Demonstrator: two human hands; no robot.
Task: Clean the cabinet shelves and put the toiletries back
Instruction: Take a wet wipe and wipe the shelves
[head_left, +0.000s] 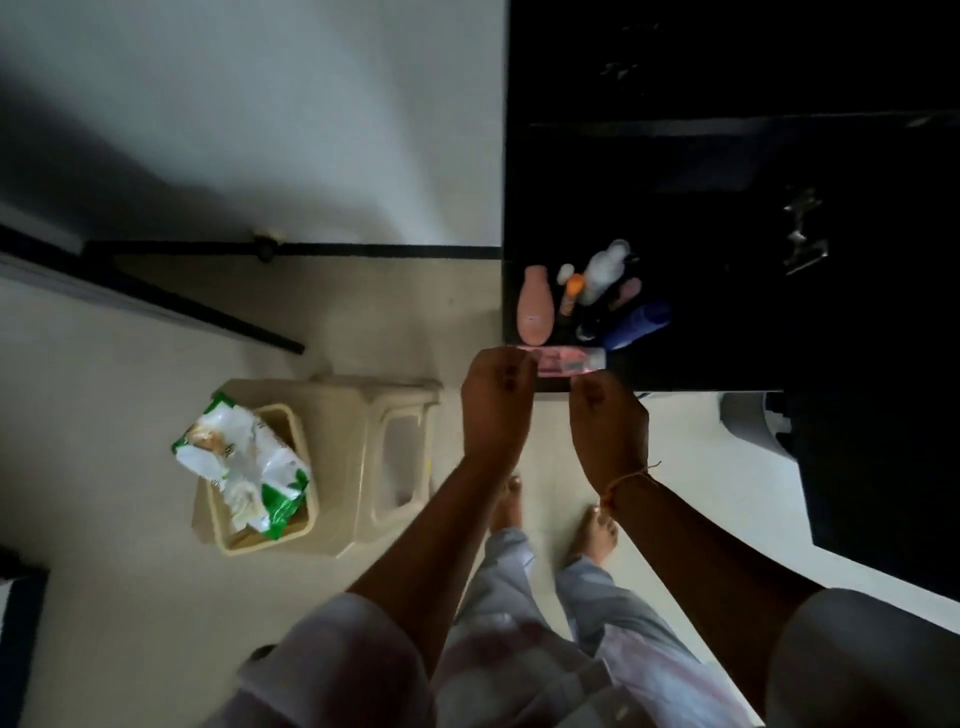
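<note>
Both hands pinch the pink bottle (569, 361), lying crosswise between them. Left hand (496, 400) takes its base, right hand (608, 421) the cap end. Shelf (675, 364) lies just beyond the fingertips.

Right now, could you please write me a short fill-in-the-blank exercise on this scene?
1. Both hands hold one clear ____ bottle.
2. The wipes pack lies on the beige ____.
3. The blue bottle stands ____ of the peach bottle.
4. The cabinet is ____.

Missing words: pink; stool; right; black
</note>
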